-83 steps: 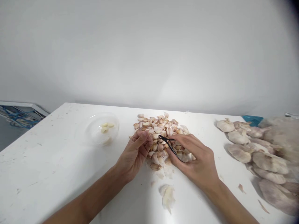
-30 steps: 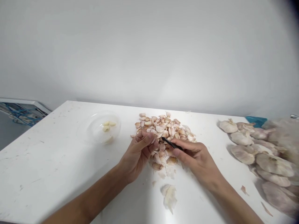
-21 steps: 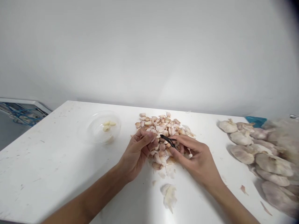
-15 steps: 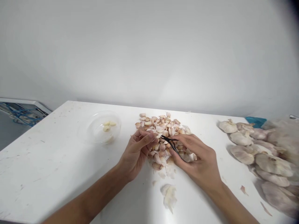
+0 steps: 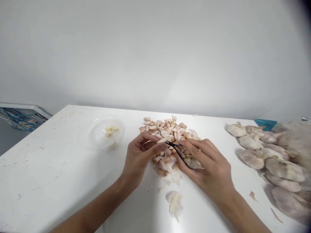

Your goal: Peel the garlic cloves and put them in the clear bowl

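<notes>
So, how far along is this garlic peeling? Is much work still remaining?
Still early. Done: only a few peeled cloves lie in the clear bowl, with some skins on the table. In hand: the left hand pinches a clove, and the right hand holds black tweezers at its end. Left: a big pile of unpeeled cloves and many whole bulbs.
</notes>
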The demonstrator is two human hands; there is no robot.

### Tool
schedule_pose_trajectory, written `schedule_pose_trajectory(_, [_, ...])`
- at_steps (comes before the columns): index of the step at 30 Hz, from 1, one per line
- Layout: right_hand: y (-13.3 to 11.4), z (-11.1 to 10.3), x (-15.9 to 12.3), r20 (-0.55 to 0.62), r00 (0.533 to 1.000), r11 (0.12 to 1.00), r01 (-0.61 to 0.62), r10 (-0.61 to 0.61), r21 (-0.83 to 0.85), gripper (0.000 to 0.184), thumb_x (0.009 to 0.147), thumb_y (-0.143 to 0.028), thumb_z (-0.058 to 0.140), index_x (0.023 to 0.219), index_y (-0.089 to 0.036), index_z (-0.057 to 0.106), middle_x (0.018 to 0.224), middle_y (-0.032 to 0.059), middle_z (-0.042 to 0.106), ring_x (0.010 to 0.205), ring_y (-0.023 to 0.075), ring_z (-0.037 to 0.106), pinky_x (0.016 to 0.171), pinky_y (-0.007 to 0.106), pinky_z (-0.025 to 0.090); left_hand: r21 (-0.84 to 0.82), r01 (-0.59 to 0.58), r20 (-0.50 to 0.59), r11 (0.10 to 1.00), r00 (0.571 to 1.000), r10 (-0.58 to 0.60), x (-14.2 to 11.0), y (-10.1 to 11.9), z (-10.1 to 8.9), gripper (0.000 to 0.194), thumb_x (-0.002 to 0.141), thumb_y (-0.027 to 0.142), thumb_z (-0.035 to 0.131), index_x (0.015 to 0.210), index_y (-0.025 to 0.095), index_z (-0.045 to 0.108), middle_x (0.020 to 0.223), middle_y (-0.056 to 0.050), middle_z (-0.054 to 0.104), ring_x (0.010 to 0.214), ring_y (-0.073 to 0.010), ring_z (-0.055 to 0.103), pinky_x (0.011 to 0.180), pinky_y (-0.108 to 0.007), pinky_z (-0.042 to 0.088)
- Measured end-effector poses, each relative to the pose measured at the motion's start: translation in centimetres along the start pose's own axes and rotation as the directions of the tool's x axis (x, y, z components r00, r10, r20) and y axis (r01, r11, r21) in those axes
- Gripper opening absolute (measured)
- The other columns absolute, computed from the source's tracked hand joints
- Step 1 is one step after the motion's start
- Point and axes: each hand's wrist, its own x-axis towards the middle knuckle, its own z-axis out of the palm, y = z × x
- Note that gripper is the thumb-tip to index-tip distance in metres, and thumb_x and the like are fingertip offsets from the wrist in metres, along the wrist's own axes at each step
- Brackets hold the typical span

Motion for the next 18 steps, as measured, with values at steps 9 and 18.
schedule_pose_trajectory(9, [-0.13,-0.24,-0.08,0.006,1.000,1.000,0.010,-0.010,0.014,0.043,0.083,-0.011,0.079,0.123,-0.019,0.066,0.106,0.0087,0.074,0.081,0.0204,0.061,0.069,0.035,0.054,0.126,-0.115,-0.080,0.985,0.989,0.126,-0.12,-0.12,-0.33,0.022,0.067,0.021,0.093,0.081,0.017,0.077,0.078,-0.002,0.076,0.071,-0.0136,0.072,0.065,-0.019,0.058])
schedule_pose_trajectory(18, [-0.38,-0.25,0.06,0.035,0.999,0.995,-0.040,0.037,0.091,0.036,0.085,-0.010,0.077,0.119,-0.018,0.068,0.106,0.0061,0.075,0.085,0.0194,0.066,0.074,0.035,0.057,0.189,-0.165,-0.081,0.968,0.980,0.182,-0.31,-0.44,-0.56,0.018,0.069,0.019,0.091,0.084,0.020,0.081,0.079,-0.001,0.079,0.075,-0.0144,0.074,0.067,-0.018,0.059])
